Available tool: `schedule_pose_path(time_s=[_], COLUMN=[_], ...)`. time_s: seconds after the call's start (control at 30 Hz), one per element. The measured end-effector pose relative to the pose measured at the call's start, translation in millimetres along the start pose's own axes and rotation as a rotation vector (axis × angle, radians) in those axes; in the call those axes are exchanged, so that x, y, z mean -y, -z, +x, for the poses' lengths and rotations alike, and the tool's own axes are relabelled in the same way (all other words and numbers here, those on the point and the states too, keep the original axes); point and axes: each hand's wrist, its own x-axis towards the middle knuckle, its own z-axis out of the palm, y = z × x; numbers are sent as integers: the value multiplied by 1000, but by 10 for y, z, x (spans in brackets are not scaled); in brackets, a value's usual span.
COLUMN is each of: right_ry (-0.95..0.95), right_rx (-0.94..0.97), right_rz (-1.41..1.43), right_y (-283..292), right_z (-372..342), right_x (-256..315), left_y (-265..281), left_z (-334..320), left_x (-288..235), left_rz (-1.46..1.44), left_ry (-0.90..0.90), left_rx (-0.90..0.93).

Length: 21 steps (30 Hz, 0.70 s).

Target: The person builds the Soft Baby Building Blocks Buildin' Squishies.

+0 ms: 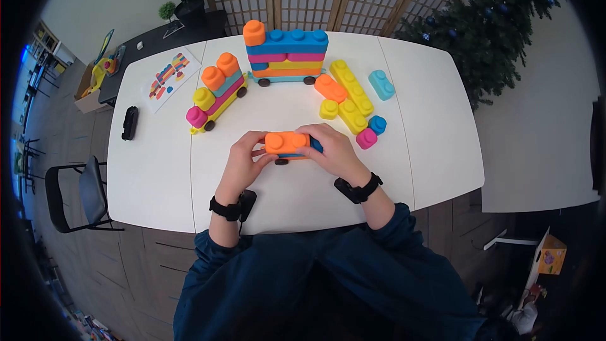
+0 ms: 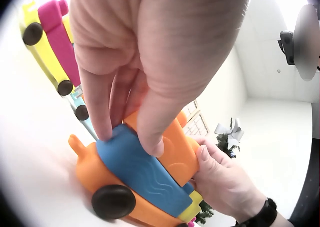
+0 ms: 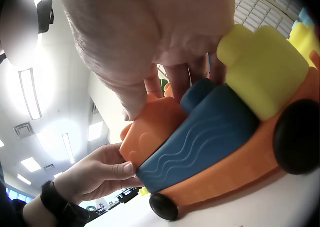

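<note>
An orange two-stud building block (image 1: 287,143) sits on a blue block with wavy lines (image 3: 200,137), on an orange wheeled base (image 2: 90,169). A yellow block (image 3: 267,69) stands on the same base, next to the blue one. My left hand (image 1: 243,159) grips the orange block's left end, its thumb and fingertips reaching down to the blue block's top edge. From the other end my right hand (image 1: 338,151) holds the orange block between thumb and fingers. The base's black wheels (image 2: 113,202) are down at the white table (image 1: 303,199).
Behind stand a tall block wagon (image 1: 287,57) and, left, a yellow-based wagon (image 1: 221,95). Loose yellow blocks (image 1: 350,88), an orange block (image 1: 330,88), a teal block (image 1: 381,85), a blue block (image 1: 377,124) and a pink block (image 1: 366,139) lie right. A picture sheet (image 1: 170,79) and black object (image 1: 130,123) lie left.
</note>
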Motion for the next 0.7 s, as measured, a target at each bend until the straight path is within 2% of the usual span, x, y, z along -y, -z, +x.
schedule_pose_path(time_s=[0.23,0.33,0.4,0.53,0.6,0.63,0.7], right_ry=[-40,-50,-12,52,-36,-38,-166], right_rx=[30,33,12,-10,-90,-90,-22], right_rz=[-11,-11,7,195,-53,-54,-440], right_y=[17,15,7,186,407,506,666], right_z=[3,0,1,86,171,212,345], right_x=[4,9,-6,-175,-228,-295,-420], left_y=[9,21,3,-19,-21,-21,-2], left_z=[29,51,82,123,96,94,94], left_x=[-50,-226,-263,-223,-318,-314,-295], left_rz=[16,168,232,369,333,331,312], left_ry=[-14,-30,-188,-282,-125,-125,-105], left_rx=[4,26,-12,-1,-10,-9,-12])
